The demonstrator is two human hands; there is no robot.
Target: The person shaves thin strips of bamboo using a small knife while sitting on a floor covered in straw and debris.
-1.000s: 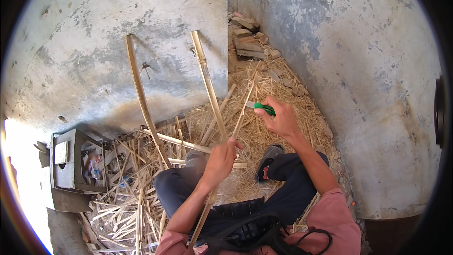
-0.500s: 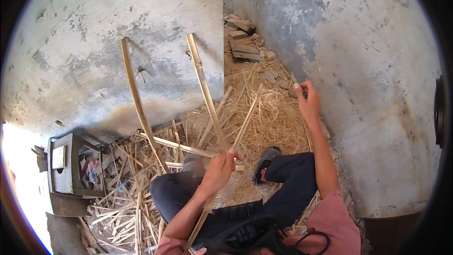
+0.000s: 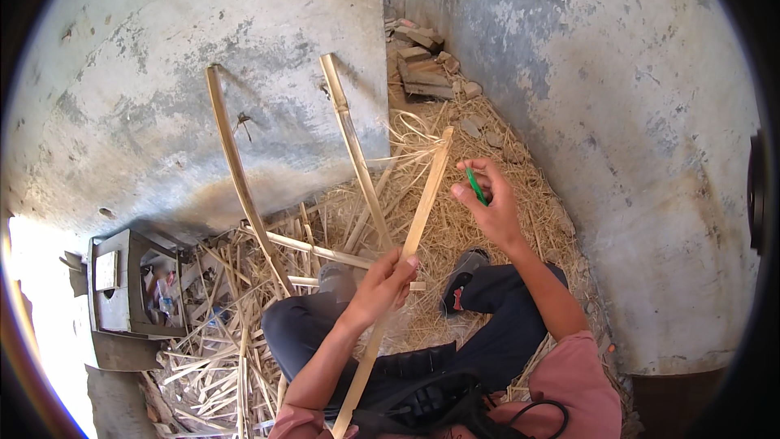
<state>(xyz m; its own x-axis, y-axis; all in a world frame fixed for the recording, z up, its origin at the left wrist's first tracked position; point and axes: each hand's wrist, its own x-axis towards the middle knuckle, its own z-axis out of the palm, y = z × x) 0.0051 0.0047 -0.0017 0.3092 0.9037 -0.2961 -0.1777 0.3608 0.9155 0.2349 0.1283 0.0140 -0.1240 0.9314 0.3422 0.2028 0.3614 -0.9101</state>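
Note:
My left hand (image 3: pixel 382 286) is closed round a long flat bamboo strip (image 3: pixel 427 198). The strip slants from beside my left thigh up and away to the right, and its broad pale face shows. Thin curled shavings (image 3: pixel 413 140) spread at its far end. To the right of that end, my right hand (image 3: pixel 494 205) pinches a small green-handled knife (image 3: pixel 476 186) between thumb and fingers. A small gap separates this hand from the strip. The knife's blade is hard to make out now.
Two long bamboo pieces (image 3: pixel 229 146) (image 3: pixel 351 134) lean on the left wall. Split strips (image 3: pixel 215 390) and straw-like shavings (image 3: pixel 520 187) cover the floor round my legs. A wooden box (image 3: pixel 122 280) stands at the left, and bricks (image 3: pixel 426 73) are piled in the far corner.
My right hand with the knife has come down and left, toward the strip. The strip has turned its broad face up, and curled shavings now show at its far end.

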